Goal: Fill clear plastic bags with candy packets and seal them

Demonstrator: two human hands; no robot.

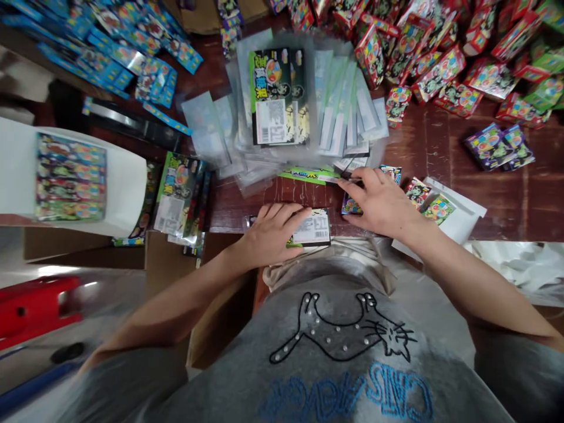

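My left hand (274, 232) lies over a flat package (315, 228) with a white printed label and black-and-green edges, at the table's front edge. Its fingers reach the package's far side and the thumb its near side. My right hand (379, 201) is bent over a small colourful candy box (351, 204), with index finger and thumb on either side of it. Part of another small box (391, 174) shows behind the right knuckles. The right palm hides what lies under it. Just beyond the hands lies a green-and-black strip of packaging (308, 175).
Clear plastic sleeves with a printed card (273, 88) pile up at the back middle. Red candy boxes (440, 64) heap at back right, blue ones (127, 47) at back left. Packed bags (174, 197) stand left. Two purple boxes (497, 147) and a white open carton (462, 202) are right.
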